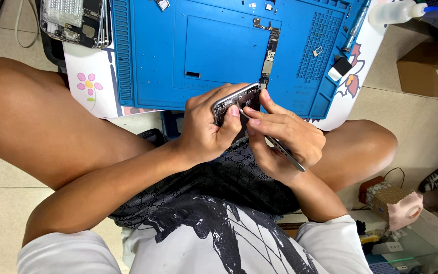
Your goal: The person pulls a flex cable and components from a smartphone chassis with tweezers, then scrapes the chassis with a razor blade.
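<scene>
My left hand [206,129] grips an opened phone housing [239,101] by its edge, held above my lap just in front of the blue work mat [148,50]. My right hand [285,139] holds metal tweezers [275,142], their tip reaching into the housing near my left thumb. A long narrow circuit board [269,56] lies on the mat just beyond the phone. Part of the housing is hidden behind my fingers.
A disassembled phone with a clear back [74,23] sits at the mat's top left. A white squeeze bottle [394,12], a metal tool [356,28], small loose parts [318,50] and a black-and-white block [339,68] lie at the right. A cardboard box [427,68] stands on the floor.
</scene>
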